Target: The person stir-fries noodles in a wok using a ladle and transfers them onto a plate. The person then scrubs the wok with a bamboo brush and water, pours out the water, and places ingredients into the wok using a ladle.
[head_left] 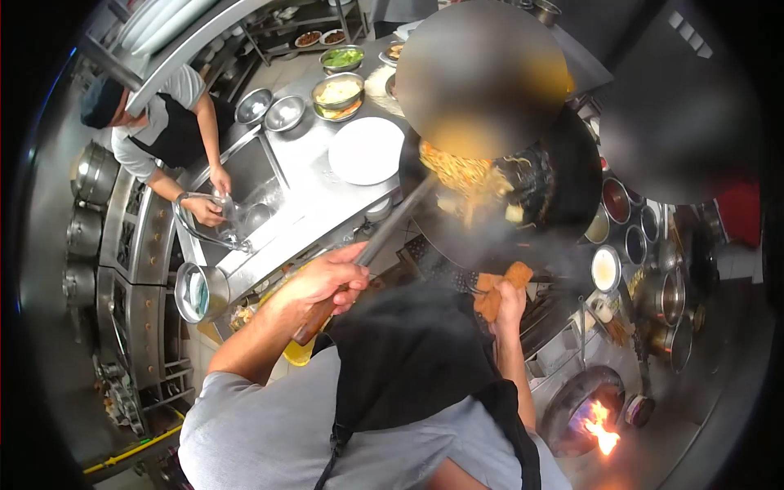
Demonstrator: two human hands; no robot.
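Note:
My left hand (333, 280) is closed around the wooden grip of a long-handled wok utensil (396, 216). Its metal shaft runs up to the wok; its head is hidden, so ladle or spatula I cannot tell. My right hand (510, 305) grips a folded orange cloth (492, 299) at the near side of the black wok (576, 184). The cloth covers whatever part of the wok lies under it. Noodles (457, 173) with pale pieces are in the wok, at its left side. A grey blur hides the far part of the wok.
A white plate (367, 152) lies on the steel counter left of the wok, near bowls of food (339, 91). Flames (603, 426) rise from a burner at lower right. Sauce containers (606, 269) stand on the right. At the sink (273, 163), a co-worker (175, 122) handles something under the tap.

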